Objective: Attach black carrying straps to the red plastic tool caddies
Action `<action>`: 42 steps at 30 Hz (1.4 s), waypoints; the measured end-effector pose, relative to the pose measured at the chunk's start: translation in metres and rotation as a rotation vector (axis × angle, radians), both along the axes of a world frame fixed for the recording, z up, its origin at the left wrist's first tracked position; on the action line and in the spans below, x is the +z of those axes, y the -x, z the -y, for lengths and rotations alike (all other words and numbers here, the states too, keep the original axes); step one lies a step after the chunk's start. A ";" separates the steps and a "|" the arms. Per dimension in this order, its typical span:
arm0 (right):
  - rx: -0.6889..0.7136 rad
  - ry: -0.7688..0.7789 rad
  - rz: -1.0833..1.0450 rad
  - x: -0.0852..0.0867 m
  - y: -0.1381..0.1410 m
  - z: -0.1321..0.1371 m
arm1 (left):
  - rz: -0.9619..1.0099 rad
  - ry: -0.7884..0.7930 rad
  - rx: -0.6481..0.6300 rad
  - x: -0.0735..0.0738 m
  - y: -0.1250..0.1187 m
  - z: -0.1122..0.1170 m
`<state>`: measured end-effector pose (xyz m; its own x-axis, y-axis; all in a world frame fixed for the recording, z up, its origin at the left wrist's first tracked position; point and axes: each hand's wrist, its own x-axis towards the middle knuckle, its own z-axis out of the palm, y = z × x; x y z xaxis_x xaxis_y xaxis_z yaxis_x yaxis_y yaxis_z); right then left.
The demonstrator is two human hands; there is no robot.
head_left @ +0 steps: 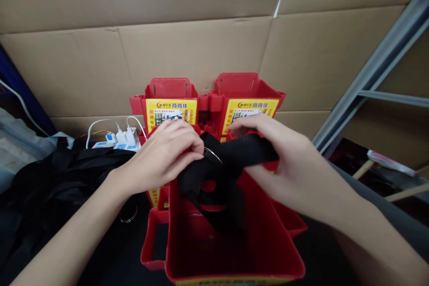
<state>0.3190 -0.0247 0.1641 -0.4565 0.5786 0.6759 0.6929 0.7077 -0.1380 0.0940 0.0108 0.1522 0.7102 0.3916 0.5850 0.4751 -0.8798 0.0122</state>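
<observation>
A red plastic tool bucket with side holders stands right in front of me, its mouth facing up. Over its far wall hangs a black webbing strap, partly down inside. My left hand pinches the strap beside a thin metal ring. To the right, my right hand has its thumb and fingers around a bunched length of the same strap, slightly blurred. How the strap is fastened to the bucket is hidden by its folds.
Behind stand more red buckets with yellow labels, against a cardboard wall. A heap of black straps lies at left, near a power strip with chargers. Another metal ring rests on the black surface. A metal frame rises at right.
</observation>
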 end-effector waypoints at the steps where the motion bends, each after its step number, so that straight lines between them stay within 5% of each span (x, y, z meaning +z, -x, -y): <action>1: 0.065 -0.005 0.060 0.001 0.001 0.005 | -0.017 0.017 0.002 0.000 -0.002 0.002; 5: 0.190 0.099 0.254 -0.001 0.004 0.012 | -0.045 0.037 -0.021 0.001 -0.006 0.011; 11: 0.317 0.223 0.142 -0.003 -0.002 -0.007 | -0.014 0.071 -0.119 0.000 -0.007 0.009; 17: 0.063 0.227 0.079 -0.006 0.005 -0.008 | 0.028 -0.032 -0.109 -0.004 -0.007 0.003; 21: 0.007 0.250 -0.012 -0.010 0.013 -0.006 | 0.112 -0.035 0.028 -0.004 -0.012 0.013; 28: -0.037 0.223 -0.023 -0.013 0.021 0.005 | 0.308 0.374 0.167 -0.003 -0.023 0.030; 33: -0.039 0.084 0.075 -0.017 0.027 0.008 | 0.207 0.466 -0.006 0.001 -0.018 0.024; 38: -0.097 -0.059 0.042 -0.016 0.008 -0.016 | 0.069 0.474 -0.274 0.007 -0.007 0.021; 40: -0.131 -0.101 -0.031 -0.010 -0.002 -0.021 | 0.052 0.454 -0.291 0.011 -0.004 0.023; 42: 0.011 -0.061 -0.061 -0.003 -0.007 -0.017 | 0.083 0.406 -0.206 0.013 -0.003 0.025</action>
